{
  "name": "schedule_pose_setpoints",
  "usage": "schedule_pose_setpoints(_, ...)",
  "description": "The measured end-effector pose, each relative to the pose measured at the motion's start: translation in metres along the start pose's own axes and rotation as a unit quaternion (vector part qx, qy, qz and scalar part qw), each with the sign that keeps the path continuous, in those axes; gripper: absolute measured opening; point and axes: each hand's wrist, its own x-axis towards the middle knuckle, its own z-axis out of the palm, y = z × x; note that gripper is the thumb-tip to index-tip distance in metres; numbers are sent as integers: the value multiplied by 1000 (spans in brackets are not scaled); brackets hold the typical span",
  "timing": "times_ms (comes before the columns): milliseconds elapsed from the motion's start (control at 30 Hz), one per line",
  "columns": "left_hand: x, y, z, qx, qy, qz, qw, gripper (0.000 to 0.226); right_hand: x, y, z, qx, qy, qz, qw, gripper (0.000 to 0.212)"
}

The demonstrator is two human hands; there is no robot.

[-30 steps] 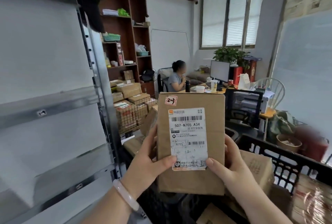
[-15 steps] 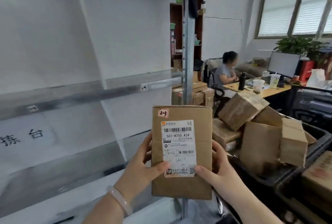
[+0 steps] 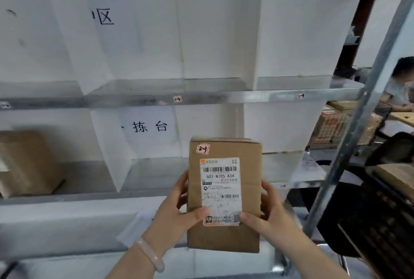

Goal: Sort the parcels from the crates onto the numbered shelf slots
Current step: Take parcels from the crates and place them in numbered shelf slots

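Observation:
A brown cardboard parcel (image 3: 248, 166) stands upright in front of me, its white shipping label and a small tag marked 2-3 facing me. My left hand (image 3: 177, 211) grips its left edge, thumb across the label's lower corner. My right hand (image 3: 266, 213) grips the right edge, thumb on the label's other corner. Behind it rises the metal shelf (image 3: 224, 96) with white dividers (image 3: 114, 148) forming slots. Small number tags (image 3: 177, 99) sit on the shelf rail. The parcel hangs before the lower row of slots, right of centre.
Another brown box (image 3: 26, 164) sits in a lower slot at the far left. The shelf's steel upright (image 3: 349, 144) slants down the right. Beyond it are a black crate (image 3: 380, 211) with cartons and a seated person (image 3: 401, 86) at a desk.
My view has swung left from the crates and office to face the shelf slots. Both hands keep the same hold on the parcel, which now stands before the lower slots.

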Motion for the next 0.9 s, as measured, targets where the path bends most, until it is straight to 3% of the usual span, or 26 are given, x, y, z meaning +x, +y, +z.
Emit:
schedule_pose_setpoints(233, 11, -35, -39, -7, 68, -39, 997, 87, 54, 16, 32, -35, -65, 6, 997, 85)
schedule_pose_setpoints(500, 54, -51, -65, 14, 110, -72, 991, 89, 136, 15, 44, -57, -139, 25, 988, 117)
schedule_pose_setpoints(633, 78, -54, -72, 20, 122, -73, 990, 87, 178, 12, 43, -53, -161, 25, 985, 110)
schedule_pose_setpoints(833, 99, -68, -83, 31, 136, -88, 986, 88, 226, 23, 57, -46, -176, 49, 982, 78)
schedule_pose_setpoints(900, 103, -73, -92, 33, 135, -84, 987, 89, 236, 25, 64, -36, -172, 56, 983, 80)
